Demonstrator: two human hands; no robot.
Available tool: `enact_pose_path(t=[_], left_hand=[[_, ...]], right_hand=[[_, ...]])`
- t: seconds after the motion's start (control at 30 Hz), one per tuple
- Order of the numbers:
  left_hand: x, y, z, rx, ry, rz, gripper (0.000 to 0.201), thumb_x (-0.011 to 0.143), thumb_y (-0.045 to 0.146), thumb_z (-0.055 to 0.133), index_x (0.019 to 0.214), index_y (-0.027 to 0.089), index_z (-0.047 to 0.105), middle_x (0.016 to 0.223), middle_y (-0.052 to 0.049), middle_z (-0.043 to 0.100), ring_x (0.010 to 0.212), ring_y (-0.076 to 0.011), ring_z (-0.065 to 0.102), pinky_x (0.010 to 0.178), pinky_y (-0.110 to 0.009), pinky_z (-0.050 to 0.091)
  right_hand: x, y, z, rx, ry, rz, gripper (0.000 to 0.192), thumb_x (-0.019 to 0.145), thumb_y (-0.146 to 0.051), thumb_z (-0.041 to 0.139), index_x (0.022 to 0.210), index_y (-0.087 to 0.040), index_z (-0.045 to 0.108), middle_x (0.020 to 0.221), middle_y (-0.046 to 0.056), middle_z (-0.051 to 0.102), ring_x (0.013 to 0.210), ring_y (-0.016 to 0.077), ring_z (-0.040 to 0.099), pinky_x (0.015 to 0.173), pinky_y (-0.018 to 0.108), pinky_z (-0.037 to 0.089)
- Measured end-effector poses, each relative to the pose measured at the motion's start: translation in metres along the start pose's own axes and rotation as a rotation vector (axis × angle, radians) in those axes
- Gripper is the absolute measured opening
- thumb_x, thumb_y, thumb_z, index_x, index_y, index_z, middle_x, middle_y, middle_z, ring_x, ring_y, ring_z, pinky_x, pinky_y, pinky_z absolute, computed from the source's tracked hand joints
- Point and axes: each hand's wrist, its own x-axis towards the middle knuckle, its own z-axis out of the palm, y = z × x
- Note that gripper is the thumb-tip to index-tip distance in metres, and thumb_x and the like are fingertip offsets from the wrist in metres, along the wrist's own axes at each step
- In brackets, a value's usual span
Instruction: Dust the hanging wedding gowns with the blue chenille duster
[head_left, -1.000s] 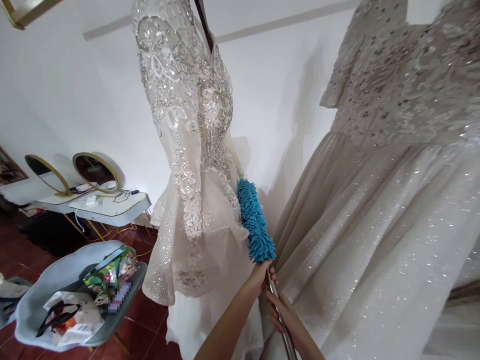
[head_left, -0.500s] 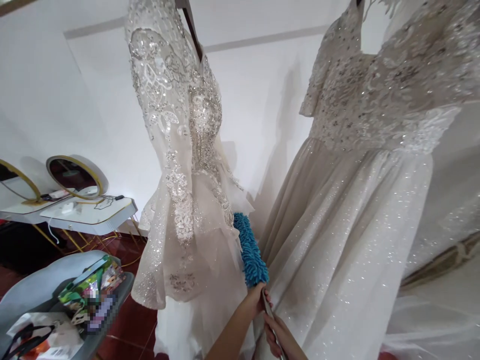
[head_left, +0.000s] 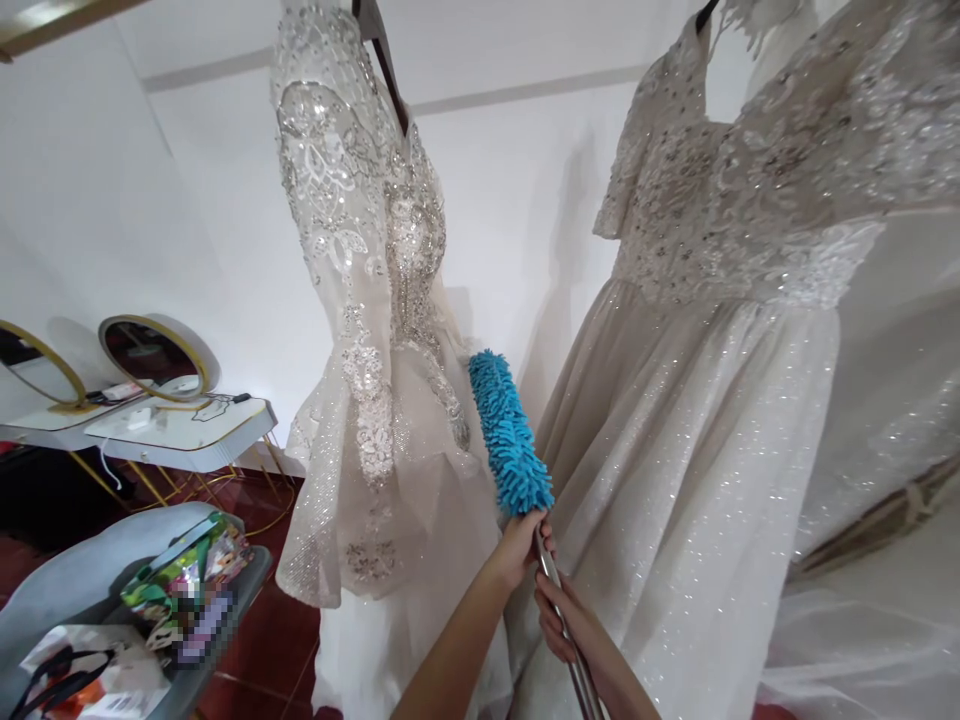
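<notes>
A duster with a blue chenille head [head_left: 511, 435] and a metal handle is held up between two hanging gowns. My left hand [head_left: 525, 545] is closed round the top of the handle, just under the blue head. Lower on the same handle, my right hand [head_left: 564, 615] is closed too. On the left hangs a long-sleeved beaded white gown [head_left: 375, 400], close beside the duster head; whether they touch I cannot tell. The sparkly short-sleeved gown [head_left: 697, 420] hangs on the right, its skirt near my right hand.
At the left, a grey chair [head_left: 225, 640] holds a colourful packet [head_left: 176, 575] and a white bag [head_left: 112, 675]. Behind it stands a white vanity table [head_left: 191, 440] with a round mirror [head_left: 154, 355]. A white wall [head_left: 510, 200] backs the gowns; the floor [head_left: 277, 620] is red tile.
Both hands have raised the duster, and its blue head is now higher and more fully in view. The camera view has shifted slightly.
</notes>
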Motion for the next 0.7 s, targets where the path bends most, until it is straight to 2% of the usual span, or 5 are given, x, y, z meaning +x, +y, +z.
enact_pose_path(t=[0.13, 0.23, 0.4, 0.57, 0.7], left_hand=[[-0.009, 0.021, 0.000, 0.032, -0.020, 0.035, 0.044, 0.066, 0.051, 0.080, 0.073, 0.022, 0.048, 0.060, 0.008, 0.046, 0.049, -0.0078, 0.042, 0.054, -0.026, 0.041], [-0.009, 0.021, -0.011, 0.001, 0.024, 0.024, 0.044, 0.068, 0.049, 0.080, 0.071, 0.022, 0.046, 0.058, 0.009, 0.044, 0.047, -0.0070, 0.039, 0.052, -0.025, 0.039], [0.002, -0.007, -0.033, -0.030, 0.126, -0.046, 0.039, 0.073, 0.045, 0.076, 0.068, 0.022, 0.045, 0.055, 0.009, 0.045, 0.044, -0.0070, 0.038, 0.051, -0.025, 0.038], [0.015, -0.043, -0.050, -0.056, 0.187, -0.100, 0.037, 0.074, 0.043, 0.077, 0.068, 0.022, 0.047, 0.053, 0.009, 0.044, 0.043, -0.0082, 0.041, 0.050, -0.024, 0.039], [0.021, -0.071, -0.061, -0.047, 0.242, -0.199, 0.035, 0.078, 0.038, 0.073, 0.063, 0.022, 0.046, 0.049, 0.008, 0.043, 0.039, -0.0092, 0.040, 0.049, -0.024, 0.038]], right_hand=[[0.004, -0.010, 0.014, -0.032, -0.012, -0.033, 0.054, 0.071, -0.068, 0.076, 0.082, -0.024, 0.048, 0.043, -0.015, 0.046, 0.024, 0.0025, 0.030, 0.029, 0.017, 0.021], [0.008, -0.005, 0.019, -0.045, -0.028, 0.002, 0.053, 0.071, -0.067, 0.076, 0.079, -0.024, 0.046, 0.043, -0.015, 0.045, 0.025, 0.0019, 0.029, 0.029, 0.016, 0.022], [0.012, 0.018, 0.014, -0.024, -0.006, 0.084, 0.053, 0.068, -0.064, 0.079, 0.083, -0.024, 0.048, 0.040, -0.016, 0.043, 0.025, 0.0025, 0.030, 0.029, 0.015, 0.022], [0.011, 0.044, -0.001, -0.003, 0.023, 0.118, 0.052, 0.067, -0.064, 0.079, 0.081, -0.024, 0.048, 0.039, -0.016, 0.042, 0.023, 0.0029, 0.030, 0.028, 0.016, 0.022], [0.010, 0.064, -0.015, 0.000, 0.027, 0.166, 0.056, 0.062, -0.066, 0.080, 0.085, -0.024, 0.052, 0.037, -0.015, 0.043, 0.023, 0.0039, 0.031, 0.028, 0.016, 0.019]])
